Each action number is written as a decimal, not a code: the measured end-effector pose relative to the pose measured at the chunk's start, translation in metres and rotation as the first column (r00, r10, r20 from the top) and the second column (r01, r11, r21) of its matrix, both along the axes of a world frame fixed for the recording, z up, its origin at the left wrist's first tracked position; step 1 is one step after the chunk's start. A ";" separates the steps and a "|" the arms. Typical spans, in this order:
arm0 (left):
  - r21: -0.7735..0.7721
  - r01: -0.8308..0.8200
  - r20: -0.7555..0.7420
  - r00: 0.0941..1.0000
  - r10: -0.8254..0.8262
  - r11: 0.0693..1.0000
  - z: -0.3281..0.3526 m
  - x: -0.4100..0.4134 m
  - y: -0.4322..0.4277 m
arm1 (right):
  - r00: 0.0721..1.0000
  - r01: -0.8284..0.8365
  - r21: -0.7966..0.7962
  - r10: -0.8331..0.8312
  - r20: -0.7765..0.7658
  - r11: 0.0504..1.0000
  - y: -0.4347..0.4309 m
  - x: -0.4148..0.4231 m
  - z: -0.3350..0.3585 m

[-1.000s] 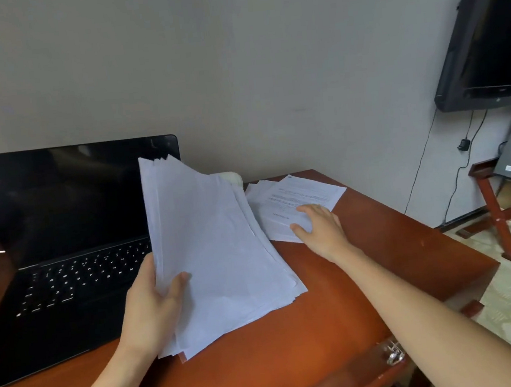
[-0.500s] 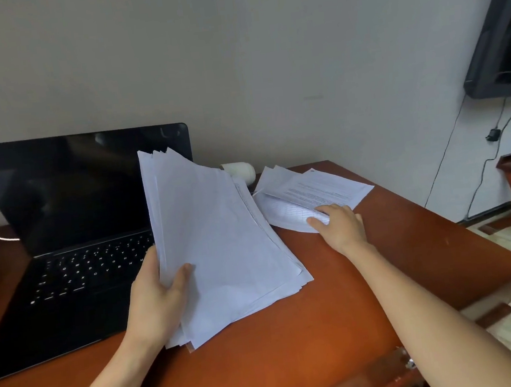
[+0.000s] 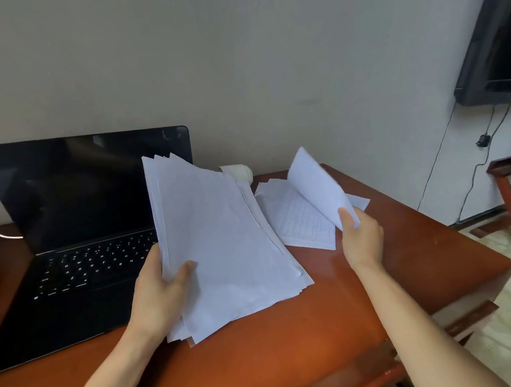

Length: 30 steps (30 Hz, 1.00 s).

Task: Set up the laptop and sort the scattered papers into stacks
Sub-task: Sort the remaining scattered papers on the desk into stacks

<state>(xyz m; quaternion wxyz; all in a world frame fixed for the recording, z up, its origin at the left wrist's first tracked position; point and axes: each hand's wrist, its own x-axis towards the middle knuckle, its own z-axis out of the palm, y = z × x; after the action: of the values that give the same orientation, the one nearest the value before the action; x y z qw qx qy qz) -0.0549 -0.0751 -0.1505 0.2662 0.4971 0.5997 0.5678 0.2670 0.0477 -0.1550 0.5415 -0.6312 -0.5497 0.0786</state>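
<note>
Reddish-brown wooden table point(image 3: 340, 326) below a plain grey wall carries everything. At 9 o'clock the open black laptop point(image 3: 84, 195) stands with its lid up and screen dark, so that step looks largely done. The left hand point(image 3: 157, 295) is clamped on a thick sheaf of white papers point(image 3: 222, 247), tilted up, probably as the collecting stack. At 2 o'clock from it, loose white printed sheets point(image 3: 301, 223) lie on the table. The right hand point(image 3: 361, 239) pinches 1 curled white sheet point(image 3: 316, 183) peeled off them, likely to carry it across.
</note>
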 end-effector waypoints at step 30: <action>-0.077 0.182 0.172 0.971 -0.167 0.980 0.007 0.009 -0.011 | 0.833 -0.554 -0.210 0.540 -0.124 0.806 -0.028 -0.001 0.003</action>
<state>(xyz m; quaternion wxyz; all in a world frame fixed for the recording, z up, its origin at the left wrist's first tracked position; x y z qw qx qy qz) -0.0463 -0.0861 -0.1438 0.3865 0.4866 0.5550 0.5530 0.2658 0.0195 -0.1519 0.4323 -0.5036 -0.6786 0.3146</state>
